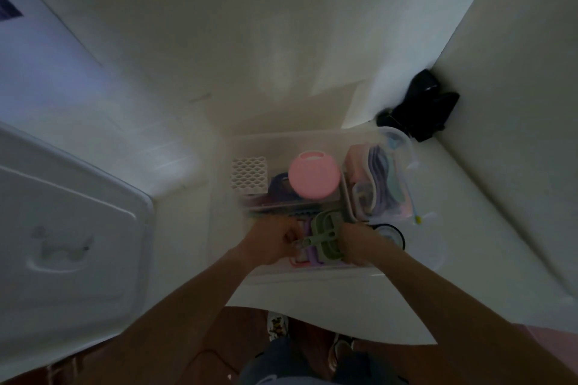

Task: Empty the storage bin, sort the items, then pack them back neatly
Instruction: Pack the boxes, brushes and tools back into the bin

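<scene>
Big white tabletop (281, 56) fills the view, dim light, and off at its left edge lies a white lid (72, 234) flat on its own. Toward the near edge sits the clear storage bin (300, 136), long side facing the person, and it is packed. Along the bin's right end a clear inner tray (402, 147) holds a stack of pink and lilac pieces, too blurred to name. Just beyond the bin's far right corner, against the wall, a black object (428, 106) sits on the tabletop; what it is cannot be told. In the far half of the bin, a round pink container (313, 176) stands out, and just left of it a white lattice-patterned piece (249, 174) leans at the far left corner. Now the hands, both down in the bin's near half! The left hand (275, 239) has its fingers curled in at the left end of a green divided plate (325, 236), seemingly pinching its handle part, though blur hides the exact contact. The right hand (359, 244) is curled over the plate's right edge, gripping it. The plate sits tilted above purple and pink items underneath. A black-rimmed round thing (392, 233) peeks out just right of the right hand, at the near right corner.
</scene>
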The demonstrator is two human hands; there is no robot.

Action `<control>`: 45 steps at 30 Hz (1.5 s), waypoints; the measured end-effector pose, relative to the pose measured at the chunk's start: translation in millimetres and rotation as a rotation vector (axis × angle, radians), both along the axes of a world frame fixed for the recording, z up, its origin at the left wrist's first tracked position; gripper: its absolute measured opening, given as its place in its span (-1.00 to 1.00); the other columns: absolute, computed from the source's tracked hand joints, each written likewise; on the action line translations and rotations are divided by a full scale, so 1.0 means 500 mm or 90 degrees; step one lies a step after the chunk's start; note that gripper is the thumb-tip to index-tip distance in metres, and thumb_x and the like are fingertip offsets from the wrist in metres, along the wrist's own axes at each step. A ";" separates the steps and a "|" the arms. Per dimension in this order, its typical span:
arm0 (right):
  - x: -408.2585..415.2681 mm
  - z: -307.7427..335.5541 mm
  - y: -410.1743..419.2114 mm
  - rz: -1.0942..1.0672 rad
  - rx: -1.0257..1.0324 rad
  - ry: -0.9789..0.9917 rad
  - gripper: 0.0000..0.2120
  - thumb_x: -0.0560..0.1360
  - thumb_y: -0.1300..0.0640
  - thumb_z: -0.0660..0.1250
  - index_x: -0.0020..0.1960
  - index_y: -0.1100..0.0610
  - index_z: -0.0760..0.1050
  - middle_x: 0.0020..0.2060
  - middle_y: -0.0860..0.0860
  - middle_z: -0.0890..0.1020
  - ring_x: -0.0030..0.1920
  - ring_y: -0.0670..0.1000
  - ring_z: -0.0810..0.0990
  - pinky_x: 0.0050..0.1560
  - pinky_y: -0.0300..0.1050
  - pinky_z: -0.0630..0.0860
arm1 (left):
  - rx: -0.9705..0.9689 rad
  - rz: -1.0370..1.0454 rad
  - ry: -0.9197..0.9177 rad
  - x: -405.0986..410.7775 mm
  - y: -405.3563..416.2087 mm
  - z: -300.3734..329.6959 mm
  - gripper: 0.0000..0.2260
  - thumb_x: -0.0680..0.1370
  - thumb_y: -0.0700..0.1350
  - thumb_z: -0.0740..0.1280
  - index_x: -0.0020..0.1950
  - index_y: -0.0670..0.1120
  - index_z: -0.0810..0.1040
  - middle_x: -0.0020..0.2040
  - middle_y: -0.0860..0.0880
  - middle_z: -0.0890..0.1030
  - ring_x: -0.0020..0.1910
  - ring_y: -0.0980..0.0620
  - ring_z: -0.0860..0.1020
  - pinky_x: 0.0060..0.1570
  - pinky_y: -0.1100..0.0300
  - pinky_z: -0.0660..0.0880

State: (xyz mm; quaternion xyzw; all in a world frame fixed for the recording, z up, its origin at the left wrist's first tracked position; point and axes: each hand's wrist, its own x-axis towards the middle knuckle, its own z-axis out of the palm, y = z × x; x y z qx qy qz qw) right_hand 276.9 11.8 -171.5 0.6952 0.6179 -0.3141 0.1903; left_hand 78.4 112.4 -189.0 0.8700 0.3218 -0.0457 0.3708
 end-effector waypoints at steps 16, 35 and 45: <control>-0.029 -0.008 0.029 0.086 0.182 -0.040 -0.50 0.49 0.20 0.28 0.41 0.09 0.28 0.23 0.19 0.39 0.03 0.24 0.61 -0.04 0.01 0.51 | 0.019 -0.126 0.407 -0.060 0.070 -0.040 -0.21 0.36 0.09 0.56 0.50 -0.07 0.31 0.44 -0.11 0.42 0.38 -0.11 0.41 0.33 0.11 0.35; -0.038 -0.050 0.049 0.007 0.174 0.007 -0.65 0.50 0.25 0.25 0.28 0.11 0.38 0.11 0.14 0.59 0.10 0.19 0.57 0.02 0.00 0.51 | 0.223 -0.254 0.283 -0.039 0.095 -0.067 -0.74 0.58 0.10 0.30 0.14 -0.02 0.61 0.12 -0.10 0.64 0.00 -0.02 0.60 0.07 0.17 0.49; -0.054 -0.049 0.054 -0.007 0.157 -0.035 -0.42 0.43 0.16 0.36 0.40 0.11 0.26 0.30 0.26 0.33 0.14 0.26 0.52 0.08 0.03 0.52 | 0.177 -0.149 0.121 -0.049 0.058 -0.045 -0.12 0.35 0.30 0.49 0.56 0.06 0.21 0.48 0.00 0.40 0.40 -0.04 0.42 0.30 0.15 0.37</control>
